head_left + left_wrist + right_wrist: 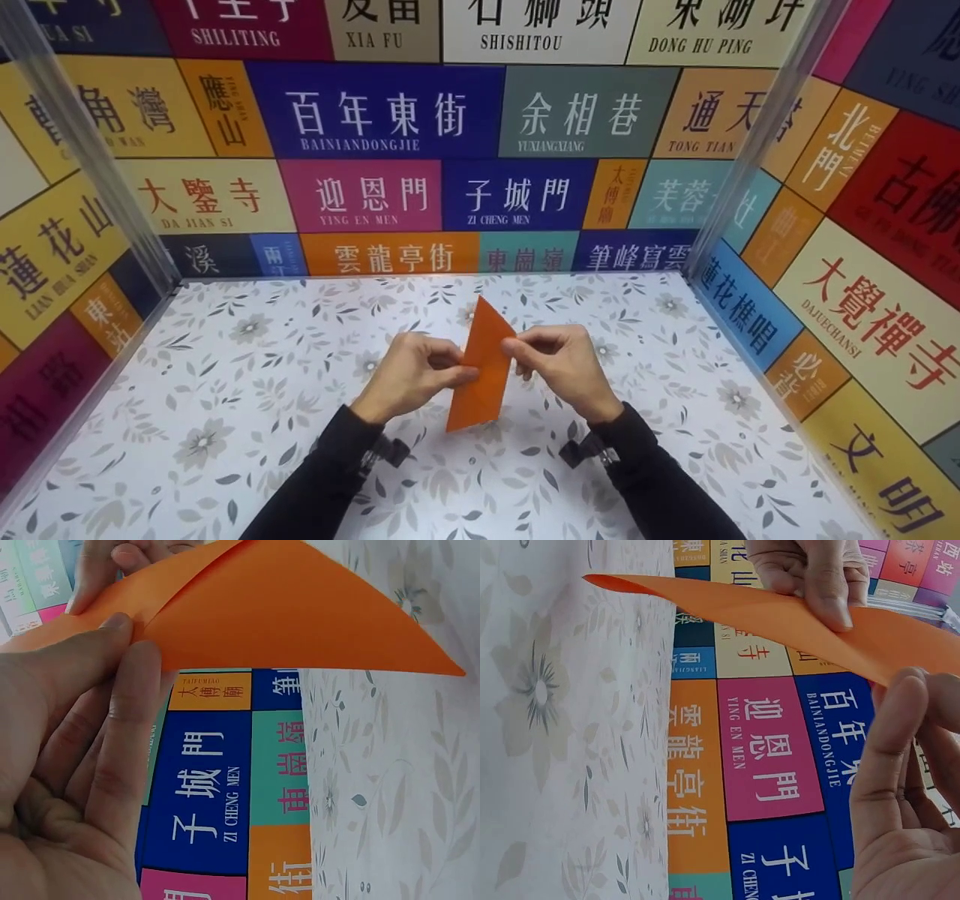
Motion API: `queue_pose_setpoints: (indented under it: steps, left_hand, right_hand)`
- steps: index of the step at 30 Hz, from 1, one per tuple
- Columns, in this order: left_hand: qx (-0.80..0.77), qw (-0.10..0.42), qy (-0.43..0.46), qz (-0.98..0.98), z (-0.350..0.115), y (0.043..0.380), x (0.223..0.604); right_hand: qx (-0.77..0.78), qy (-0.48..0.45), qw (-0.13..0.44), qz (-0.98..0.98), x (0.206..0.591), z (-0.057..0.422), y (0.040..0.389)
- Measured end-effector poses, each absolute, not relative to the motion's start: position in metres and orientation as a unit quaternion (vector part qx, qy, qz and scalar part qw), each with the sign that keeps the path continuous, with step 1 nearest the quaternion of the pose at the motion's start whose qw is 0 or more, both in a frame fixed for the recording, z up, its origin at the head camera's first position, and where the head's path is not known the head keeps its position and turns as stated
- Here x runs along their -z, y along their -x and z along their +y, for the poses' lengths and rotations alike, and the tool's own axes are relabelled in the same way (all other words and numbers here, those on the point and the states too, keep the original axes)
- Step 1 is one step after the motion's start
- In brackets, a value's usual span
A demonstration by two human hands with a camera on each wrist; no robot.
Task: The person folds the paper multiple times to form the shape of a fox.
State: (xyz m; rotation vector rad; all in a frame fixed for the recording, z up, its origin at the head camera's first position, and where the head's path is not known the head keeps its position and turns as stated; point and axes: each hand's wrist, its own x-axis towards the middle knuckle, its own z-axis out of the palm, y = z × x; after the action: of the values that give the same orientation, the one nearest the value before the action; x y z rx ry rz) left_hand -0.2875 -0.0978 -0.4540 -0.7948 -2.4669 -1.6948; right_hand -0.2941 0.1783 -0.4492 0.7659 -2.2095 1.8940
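Note:
A folded sheet of orange paper (486, 367) is held up over the table, its long side running from a pointed top down to a slanted lower edge. My left hand (420, 371) pinches its left side between thumb and fingers. On the opposite edge, higher up, my right hand (559, 364) pinches the paper with thumb and fingertips. The left wrist view shows a folded flap on the orange paper (285, 615), with the left thumb (97, 645) lying by the fold. In the right wrist view the paper (727, 611) bows slightly and tapers to a tip.
The table (285, 390) wears a white cover with grey flowers and leaves. Colourful panels with Chinese place names form a back wall (375, 112) and two side walls, with clear corner strips (750, 150). Dark straps with small cameras (386, 450) sit on both wrists.

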Motion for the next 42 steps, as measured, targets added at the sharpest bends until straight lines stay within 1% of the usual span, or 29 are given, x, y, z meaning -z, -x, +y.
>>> queue_pose_setpoints:
  steps: [3, 7, 22, 30, 37, 42]
  left_hand:
    - [0.544, 0.016, 0.263, -0.797, -0.098, 0.288, 0.454]
    - [0.548, 0.012, 0.259, -0.796, -0.098, 0.288, 0.454]
    - [0.530, 0.013, 0.264, -0.806, -0.099, 0.289, 0.451]
    - [0.514, 0.021, 0.255, -0.819, -0.108, 0.291, 0.461]
    - [0.511, 0.025, 0.238, -0.825, -0.106, 0.291, 0.459]
    - [0.514, 0.018, 0.230, -0.826, -0.105, 0.291, 0.458]
  right_hand:
    - [-0.634, -0.244, 0.084, -0.729, 0.449, 0.178, 0.294]
    - [-0.635, -0.241, 0.094, -0.728, 0.451, 0.178, 0.295]
    - [-0.679, -0.218, 0.082, -0.696, 0.452, 0.177, 0.295]
    - [-0.683, -0.222, 0.121, -0.686, 0.444, 0.184, 0.298]
    - [-0.670, -0.223, 0.118, -0.698, 0.445, 0.182, 0.299]
    - [-0.670, -0.214, 0.121, -0.701, 0.449, 0.183, 0.299]
